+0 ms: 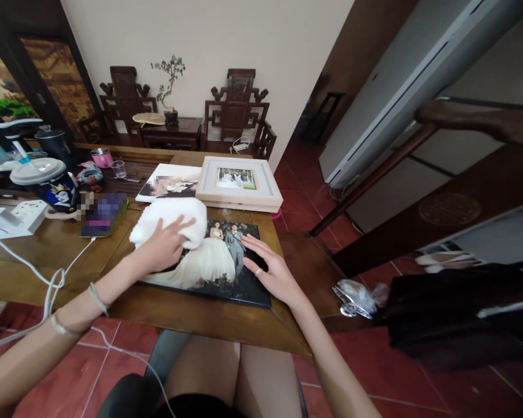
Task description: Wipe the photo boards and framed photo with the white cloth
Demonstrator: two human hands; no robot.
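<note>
A wedding photo panel (213,264) with a dark edge lies flat near the front of the wooden table. It pictures a couple in a white gown and a grey suit. My left hand (168,245) holds a folded white cloth (169,213) against the panel's upper left part, fingers bent over the fabric. The cloth covers that corner. On the panel's right side rests my right hand (273,270), its fingers stretched out and holding nothing. A ring is on one finger.
Behind the panel lie a light wooden picture frame (239,197) and a white-edged photo print (157,177). To the left are a phone (102,216) on a charging cable, a lidded drink cup (54,188), a power strip (28,215) and a pink cup (101,157). A wooden chair (387,232) stands right.
</note>
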